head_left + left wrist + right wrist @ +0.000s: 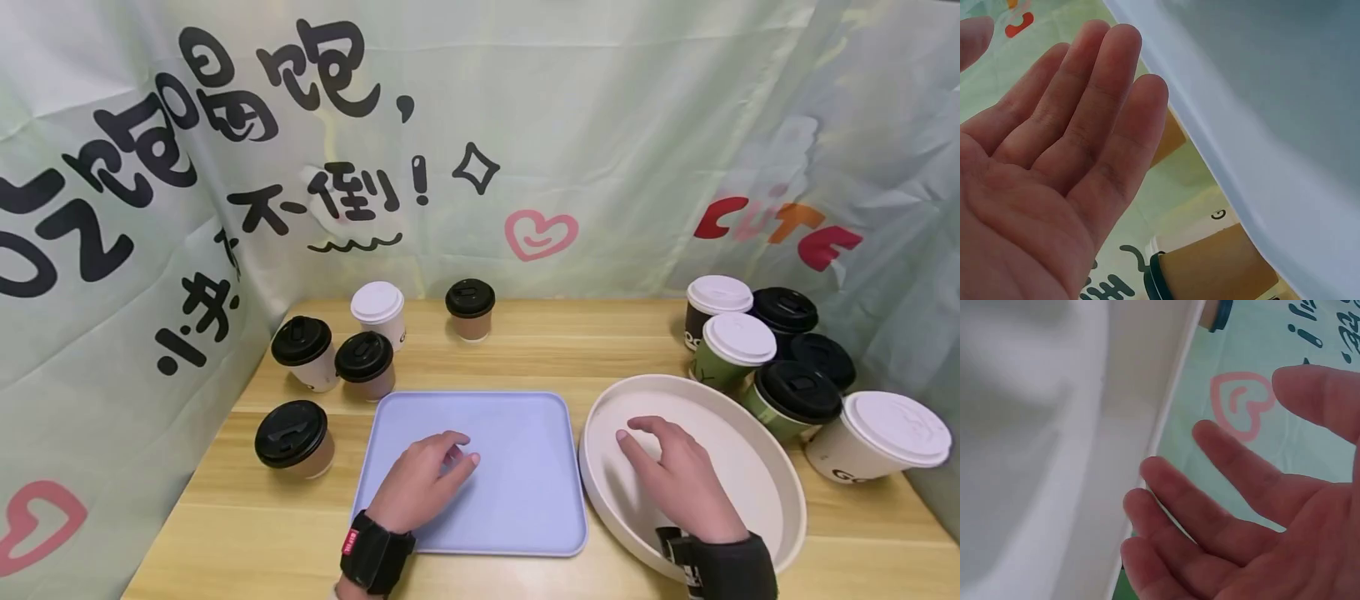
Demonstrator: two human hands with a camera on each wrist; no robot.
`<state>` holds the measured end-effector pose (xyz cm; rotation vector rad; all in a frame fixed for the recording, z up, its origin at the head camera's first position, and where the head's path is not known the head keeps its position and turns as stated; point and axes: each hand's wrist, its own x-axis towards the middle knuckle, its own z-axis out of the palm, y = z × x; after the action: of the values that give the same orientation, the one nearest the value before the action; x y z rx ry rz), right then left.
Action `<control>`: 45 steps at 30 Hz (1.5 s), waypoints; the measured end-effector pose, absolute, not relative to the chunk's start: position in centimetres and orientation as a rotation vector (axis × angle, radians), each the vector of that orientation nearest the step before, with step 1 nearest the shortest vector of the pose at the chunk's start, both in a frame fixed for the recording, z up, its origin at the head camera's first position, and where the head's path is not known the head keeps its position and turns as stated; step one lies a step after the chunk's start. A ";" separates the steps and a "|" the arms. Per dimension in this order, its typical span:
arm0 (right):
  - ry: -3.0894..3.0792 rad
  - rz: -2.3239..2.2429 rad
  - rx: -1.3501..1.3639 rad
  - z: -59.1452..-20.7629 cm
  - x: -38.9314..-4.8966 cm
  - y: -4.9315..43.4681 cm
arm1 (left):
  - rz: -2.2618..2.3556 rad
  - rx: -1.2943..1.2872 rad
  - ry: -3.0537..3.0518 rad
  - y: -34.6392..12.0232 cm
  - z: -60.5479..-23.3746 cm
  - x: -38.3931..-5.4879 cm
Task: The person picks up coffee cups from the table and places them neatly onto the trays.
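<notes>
My left hand (422, 483) hovers above the lower left part of a blue rectangular tray (517, 475), its fingers loosely bent and holding nothing. Over a round cream tray (757, 492), my right hand (678, 475) hangs with thumb and fingers apart, also holding nothing. The left wrist view shows the left palm (1022, 212) and relaxed fingers beside the blue tray's edge. In the right wrist view, the right hand's spread fingers (1210, 519) lie next to the pale rim of the round tray (1141, 394). Both trays hold no cups.
Lidded paper cups stand left of the blue tray, including a brown one (296, 437) with a black lid. Another small brown cup (471, 310) stands behind it. Several cups crowd the right side, among them a large white cup (873, 437). A printed curtain (600, 125) hangs behind.
</notes>
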<state>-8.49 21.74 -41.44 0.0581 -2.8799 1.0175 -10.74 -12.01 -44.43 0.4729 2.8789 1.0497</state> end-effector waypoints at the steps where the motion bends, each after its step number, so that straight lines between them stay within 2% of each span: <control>1: -2.865 1.008 0.068 -41.3 -8.4 21.7 | 1.050 0.473 2.881 -12.1 -44.4 -10.7; 12: -2.631 0.916 0.245 -40.1 -6.4 20.2 | 1.122 0.377 2.871 -13.3 -43.6 -10.1; 19: -2.530 0.990 0.520 -40.2 -5.0 16.3 | 1.204 0.265 3.052 -17.1 -41.8 -9.5; 23: -2.728 1.046 0.707 -41.3 -4.7 13.7 | 1.274 0.243 3.283 -19.9 -41.0 -9.2; 28: -3.014 1.058 0.818 -43.2 -5.0 11.6 | 1.497 0.095 3.381 -22.2 -40.4 -8.5; 35: -3.021 1.061 0.815 -45.2 -5.7 11.3 | 1.783 -0.026 3.478 -23.4 -40.3 -8.3; 45: -3.131 1.110 0.723 -45.9 -6.8 11.0 | 1.821 -0.545 3.414 -24.7 -40.4 -8.6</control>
<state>-6.83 11.03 -45.92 0.7227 -3.1313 1.1101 -8.63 -24.66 -40.35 -0.5451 3.4141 1.8212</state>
